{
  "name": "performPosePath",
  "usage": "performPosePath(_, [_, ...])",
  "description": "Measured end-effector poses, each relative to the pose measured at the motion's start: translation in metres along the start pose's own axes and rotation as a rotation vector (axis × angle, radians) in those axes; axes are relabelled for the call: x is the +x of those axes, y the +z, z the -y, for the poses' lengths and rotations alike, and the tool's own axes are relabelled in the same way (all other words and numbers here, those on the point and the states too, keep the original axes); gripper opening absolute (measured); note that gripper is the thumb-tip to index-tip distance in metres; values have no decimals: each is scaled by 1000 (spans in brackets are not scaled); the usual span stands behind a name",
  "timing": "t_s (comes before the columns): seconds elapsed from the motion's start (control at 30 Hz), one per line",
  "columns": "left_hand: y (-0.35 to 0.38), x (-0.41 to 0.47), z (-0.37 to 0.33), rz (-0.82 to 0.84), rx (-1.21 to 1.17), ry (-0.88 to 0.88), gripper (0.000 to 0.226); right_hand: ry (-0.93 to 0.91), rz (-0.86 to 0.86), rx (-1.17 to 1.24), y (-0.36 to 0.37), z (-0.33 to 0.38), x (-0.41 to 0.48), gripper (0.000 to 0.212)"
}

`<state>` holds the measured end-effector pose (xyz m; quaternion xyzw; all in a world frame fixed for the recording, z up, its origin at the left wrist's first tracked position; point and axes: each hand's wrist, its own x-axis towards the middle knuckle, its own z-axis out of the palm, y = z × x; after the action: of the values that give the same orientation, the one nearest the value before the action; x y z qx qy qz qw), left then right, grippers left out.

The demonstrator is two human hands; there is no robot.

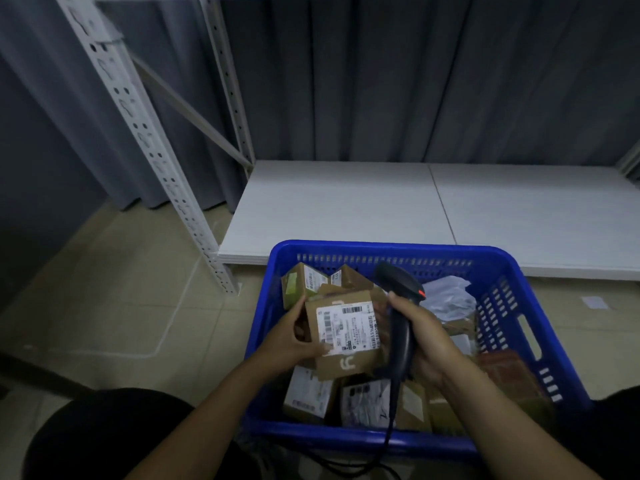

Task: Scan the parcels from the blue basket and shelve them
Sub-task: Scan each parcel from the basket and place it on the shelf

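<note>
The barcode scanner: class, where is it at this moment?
In the head view, the barcode scanner is in the right hand, above the blue basket, just right of the cardboard parcel.

- The label [347, 327] on the cardboard parcel [343, 336] between the hands is too blurred to read.
- The scanner [401, 317] hides that parcel's right edge, and its cable [349, 465] runs off the bottom edge.
- Parcels under the right hand [427, 337] are partly covered.
- Both forearms are cut off below.
</note>
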<state>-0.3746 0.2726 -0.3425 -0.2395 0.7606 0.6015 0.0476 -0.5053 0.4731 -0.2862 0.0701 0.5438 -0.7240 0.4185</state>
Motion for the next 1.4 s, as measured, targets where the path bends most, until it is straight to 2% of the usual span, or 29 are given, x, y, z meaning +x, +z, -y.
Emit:
performPosePath(0.07, [2,4,-14,68,-10,17,123,-18,-16,30,-2,12,-8,17])
performPosePath(0.17, [6,9,-30,202,9,12,136,-26,-7,50,-5,27,-17,19])
performPosePath(0.23, [6,11,-38,229,43,16,134,-61,-4,0,-10,33,-20,17])
performPosePath(0.3, [1,13,-44,214,33,10,125,-114,-3,-104,-14,38,-22,27])
performPosePath(0.37, [-9,12,-48,140,20,16,112,-201,-13,-326,-18,41,-26,29])
performPosePath(0.53, [-41,7,-45,-130,73,5,84,-373,36,-1106,-19,47,-33,16])
performPosePath(0.67, [-52,7,-38,-220,63,-26,79,-438,113,-1352,-9,45,-36,22])
performPosePath(0.87, [-55,3,-30,-200,88,-61,76,-439,139,-1322,-7,50,-42,22])
performPosePath(1.0, [-57,0,-28,-169,114,-64,74,-415,209,-1394,-4,52,-44,15])
performPosePath(1.1, [-56,-3,-29,-146,114,-59,73,-369,201,-1433,-2,51,-43,21])
performPosePath(1.2, [-56,-6,-28,-140,98,-57,72,-397,210,-1445,1,51,-45,18])
performPosePath(1.27, [-55,-9,-31,-147,79,-48,72,-436,216,-1417,3,52,-48,17])
performPosePath(1.33, [-53,-14,-36,-179,23,-29,73,-473,199,-1352,4,54,-51,26])
performPosePath(1.4, [-52,-18,-45,-225,-62,-12,79,-496,147,-1243,5,58,-53,16])
